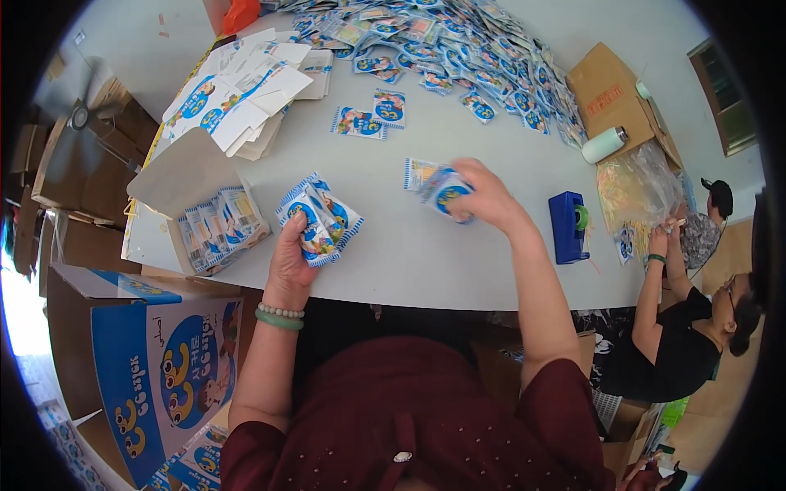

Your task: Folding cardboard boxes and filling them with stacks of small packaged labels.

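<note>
Several small blue-and-white candy packets (320, 219) are gripped in a fanned bundle by my left hand (290, 255), above the table's front part. My right hand (487, 199), farther right, has its fingers closed on another packet (446, 193). Just behind that one, a further packet (418, 173) shows its pale back; whether it is held or lies on the table I cannot tell. Left of my left hand stands an open white carton (214, 233) with a row of packets upright inside. Two loose packets (359, 123) lie overlapping on the table beyond my hands.
A large heap of packets (458, 49) covers the table's far side. Flat white cartons (246, 86) are stacked at the far left. To the right are a blue tape dispenser (566, 227), a pale green bottle (604, 145), a cardboard box (610, 90) and a co-worker (679, 344).
</note>
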{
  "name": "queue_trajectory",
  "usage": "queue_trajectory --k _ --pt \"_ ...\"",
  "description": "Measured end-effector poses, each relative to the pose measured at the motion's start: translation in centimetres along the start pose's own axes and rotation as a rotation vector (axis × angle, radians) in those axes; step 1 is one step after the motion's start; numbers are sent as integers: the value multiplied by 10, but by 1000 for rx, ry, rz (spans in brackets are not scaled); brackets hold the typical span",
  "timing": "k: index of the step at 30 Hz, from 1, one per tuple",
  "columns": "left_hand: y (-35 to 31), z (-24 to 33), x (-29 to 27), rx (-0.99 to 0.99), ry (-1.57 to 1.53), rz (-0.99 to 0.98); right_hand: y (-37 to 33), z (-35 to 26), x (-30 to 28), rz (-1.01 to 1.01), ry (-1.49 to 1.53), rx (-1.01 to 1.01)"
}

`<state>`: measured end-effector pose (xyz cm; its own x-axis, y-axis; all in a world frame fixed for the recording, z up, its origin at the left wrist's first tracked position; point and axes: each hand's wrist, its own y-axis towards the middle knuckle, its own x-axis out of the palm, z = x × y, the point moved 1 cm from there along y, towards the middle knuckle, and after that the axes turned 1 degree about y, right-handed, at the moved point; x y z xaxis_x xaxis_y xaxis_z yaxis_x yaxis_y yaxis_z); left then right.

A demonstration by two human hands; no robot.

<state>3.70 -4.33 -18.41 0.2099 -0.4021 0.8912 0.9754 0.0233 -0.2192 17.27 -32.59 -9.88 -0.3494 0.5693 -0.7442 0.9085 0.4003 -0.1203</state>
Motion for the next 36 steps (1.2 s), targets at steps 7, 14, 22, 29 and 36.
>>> queue_trajectory --k 7,14,22,29,36 --pt "-2 -1 0 49 55 -10 30 -30 14 -113 -501 126" --pt "-3 0 13 22 97 49 -1 -10 20 -71 -298 223" --pt "-3 -2 49 -41 397 256 -46 -32 40 101 -499 -130" --pt "5 -23 72 155 806 405 -50 -51 39 -244 1043 104" --pt "5 -27 69 83 641 319 -34 -45 98 -217 1295 110"
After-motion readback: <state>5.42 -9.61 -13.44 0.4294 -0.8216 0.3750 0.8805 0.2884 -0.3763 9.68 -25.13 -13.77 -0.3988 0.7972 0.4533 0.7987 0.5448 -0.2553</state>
